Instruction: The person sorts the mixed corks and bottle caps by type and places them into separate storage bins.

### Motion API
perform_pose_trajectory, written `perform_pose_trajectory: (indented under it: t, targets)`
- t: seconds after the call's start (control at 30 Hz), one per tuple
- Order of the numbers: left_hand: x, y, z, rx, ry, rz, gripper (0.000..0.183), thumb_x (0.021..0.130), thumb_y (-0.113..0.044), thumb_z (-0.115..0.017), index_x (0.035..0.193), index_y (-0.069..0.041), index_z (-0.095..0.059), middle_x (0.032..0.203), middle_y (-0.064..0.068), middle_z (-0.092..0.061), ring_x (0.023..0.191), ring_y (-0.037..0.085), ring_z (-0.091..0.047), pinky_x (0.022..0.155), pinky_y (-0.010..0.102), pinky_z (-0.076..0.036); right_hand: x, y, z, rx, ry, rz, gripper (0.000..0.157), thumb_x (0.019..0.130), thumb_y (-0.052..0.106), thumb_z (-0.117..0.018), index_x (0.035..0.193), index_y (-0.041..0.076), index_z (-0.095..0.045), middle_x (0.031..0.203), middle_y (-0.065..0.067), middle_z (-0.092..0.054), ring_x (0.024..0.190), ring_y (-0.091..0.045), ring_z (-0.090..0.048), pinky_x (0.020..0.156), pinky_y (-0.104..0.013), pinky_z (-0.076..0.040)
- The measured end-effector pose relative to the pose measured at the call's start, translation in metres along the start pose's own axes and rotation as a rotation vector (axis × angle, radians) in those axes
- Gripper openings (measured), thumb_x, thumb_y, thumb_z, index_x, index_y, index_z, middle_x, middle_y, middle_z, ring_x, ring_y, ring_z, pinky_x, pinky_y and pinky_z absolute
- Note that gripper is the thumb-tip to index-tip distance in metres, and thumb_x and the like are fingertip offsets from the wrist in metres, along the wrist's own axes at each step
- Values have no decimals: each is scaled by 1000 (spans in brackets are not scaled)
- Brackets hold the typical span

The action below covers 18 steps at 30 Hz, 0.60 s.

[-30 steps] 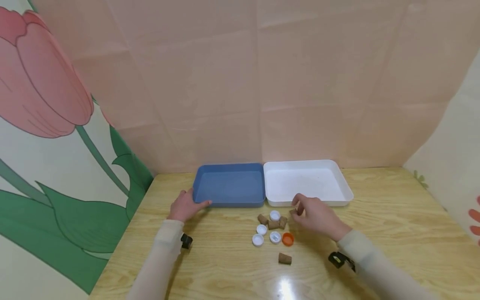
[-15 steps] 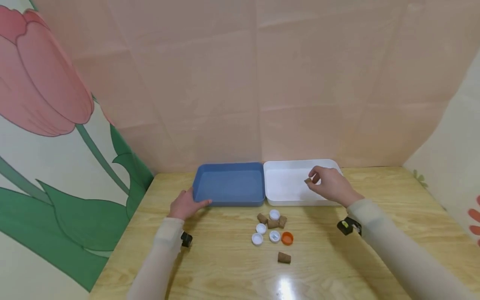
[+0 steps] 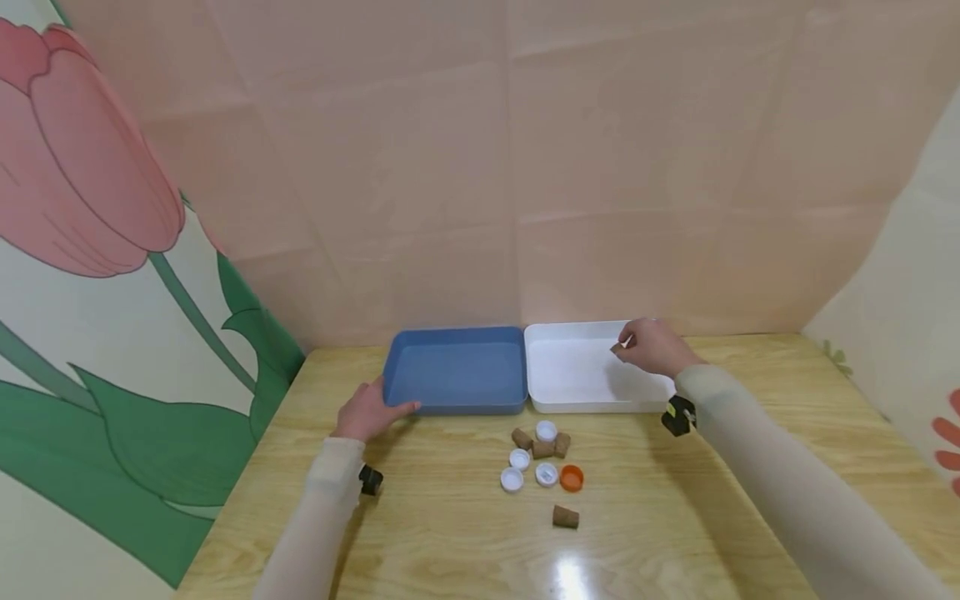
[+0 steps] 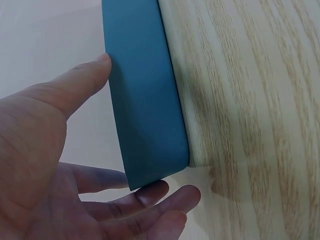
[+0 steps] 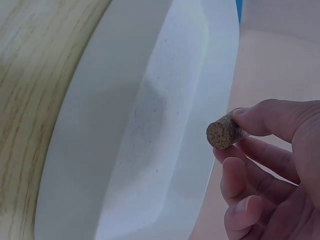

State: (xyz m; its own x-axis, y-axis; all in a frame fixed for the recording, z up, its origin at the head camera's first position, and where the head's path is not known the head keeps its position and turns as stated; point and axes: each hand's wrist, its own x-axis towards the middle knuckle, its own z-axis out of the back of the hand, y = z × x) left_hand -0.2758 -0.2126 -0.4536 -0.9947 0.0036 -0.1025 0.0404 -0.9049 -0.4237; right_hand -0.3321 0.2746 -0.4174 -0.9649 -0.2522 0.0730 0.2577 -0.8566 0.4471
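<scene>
My right hand (image 3: 654, 348) is over the white tray (image 3: 600, 407), pinching a cork stopper (image 5: 221, 134) between thumb and fingertips. In the right wrist view the cork's round end faces the camera, apart from the tray floor. At the front left corner of the blue tray (image 3: 453, 409) rests my left hand (image 3: 367, 410). Its thumb touches the front rim and its loosely extended fingers lie by the side wall, as the left wrist view shows. On the table before the trays lie several corks (image 3: 566, 517), several white bottle caps (image 3: 512, 480) and an orange cap (image 3: 572, 478).
Both trays stand side by side at the back of the wooden table (image 3: 435, 525), close to a hanging pinkish cloth (image 3: 412, 208). A tulip-patterned covering (image 3: 112, 333) rises on the left. A pale patterned one (image 3: 907, 333) flanks the right side.
My right hand has picked up a cork from beside the group and carried it up and right over the white tray. The left hand has stayed at the blue tray's corner.
</scene>
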Motion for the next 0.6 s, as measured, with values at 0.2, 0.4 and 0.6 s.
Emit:
perform_pose_trajectory:
  t: [0.2, 0.4, 0.6]
  targets:
    - [0, -1, 0, 3, 7, -1, 102, 87, -62, -66, 151, 10, -32, 148, 35, -40, 134, 48, -43, 103, 62, -40, 6, 0, -2, -81, 30, 18, 21, 88, 18, -71, 94, -2, -75, 85, -9, -74, 74, -21, -67, 72, -42, -52]
    - [-4, 0, -3, 17, 20, 2, 102, 87, -62, -66, 151, 10, -32, 147, 35, -41, 134, 48, -44, 102, 63, -41, 4, -4, -4, -94, 115, 12, 16, 86, 13, -72, 87, -3, -75, 79, -7, -71, 70, -22, -62, 66, -39, -51]
    - [-6, -1, -1, 27, -1, 3, 101, 87, -62, -66, 150, 10, -33, 146, 35, -41, 133, 48, -45, 102, 63, -41, 11, -10, -3, -132, 147, 4, 13, 85, 14, -73, 82, 2, -73, 77, -6, -69, 69, -21, -57, 64, -35, -47]
